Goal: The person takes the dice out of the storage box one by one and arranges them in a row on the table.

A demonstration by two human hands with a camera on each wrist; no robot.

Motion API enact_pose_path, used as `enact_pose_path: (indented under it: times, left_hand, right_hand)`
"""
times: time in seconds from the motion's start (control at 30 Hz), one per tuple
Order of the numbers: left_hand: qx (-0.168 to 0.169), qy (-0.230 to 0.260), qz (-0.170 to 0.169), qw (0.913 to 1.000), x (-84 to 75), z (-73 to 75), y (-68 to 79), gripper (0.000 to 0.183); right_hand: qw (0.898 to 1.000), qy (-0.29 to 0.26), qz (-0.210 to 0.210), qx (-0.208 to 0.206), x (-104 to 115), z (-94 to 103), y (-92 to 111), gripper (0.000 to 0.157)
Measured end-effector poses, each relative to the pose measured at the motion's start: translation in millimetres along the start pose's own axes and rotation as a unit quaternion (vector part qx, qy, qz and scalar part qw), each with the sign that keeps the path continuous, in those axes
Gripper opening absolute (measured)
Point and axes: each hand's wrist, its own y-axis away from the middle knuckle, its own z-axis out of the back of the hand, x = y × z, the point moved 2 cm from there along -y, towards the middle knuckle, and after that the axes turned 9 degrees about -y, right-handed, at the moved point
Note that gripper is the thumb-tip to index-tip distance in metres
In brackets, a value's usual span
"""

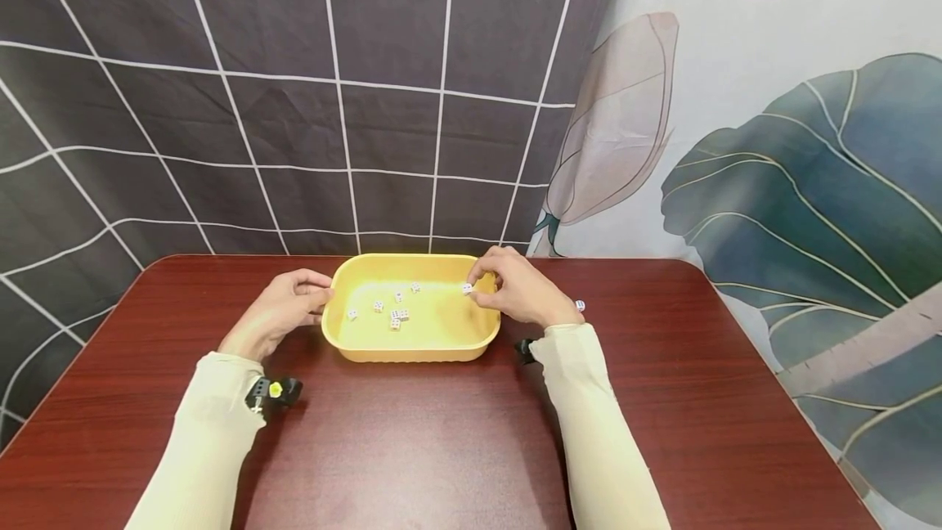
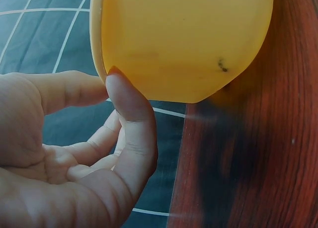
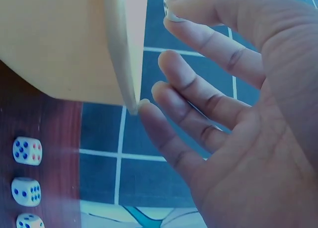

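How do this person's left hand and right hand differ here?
The left hand pinches the yellow tray by its rim, while the right hand pinches a white die. The left hand is at the tray's left end; the right hand is at its right end. Both come out of pale sleeves.

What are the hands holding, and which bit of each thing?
The left hand pinches the tray by the rim at its left end; the right hand pinches a die by its sides.
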Motion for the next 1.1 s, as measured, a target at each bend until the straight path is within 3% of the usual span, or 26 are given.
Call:
enact_pose_path:
  times: [0.5, 0.83, 1.1]
  left_hand:
    - [0.002, 0.003, -0.001, 1.0000, -1.0, -0.4, 0.2, 0.039]
    - [0.002, 0.000, -0.004, 1.0000, -0.4, -0.3, 0.3, 0.039]
    - [0.004, -0.001, -0.005, 1.0000, 0.3, 0.1, -0.3, 0.039]
  right_hand:
    - [1.000, -0.019, 0.007, -0.015, -12, 20.7, 10, 0.009]
    - [0.997, -0.058, -0.045, -0.035, -22, 35.6, 22, 0.009]
    - [0.995, -0.069, -0.059, -0.040, -31, 44.5, 30, 0.009]
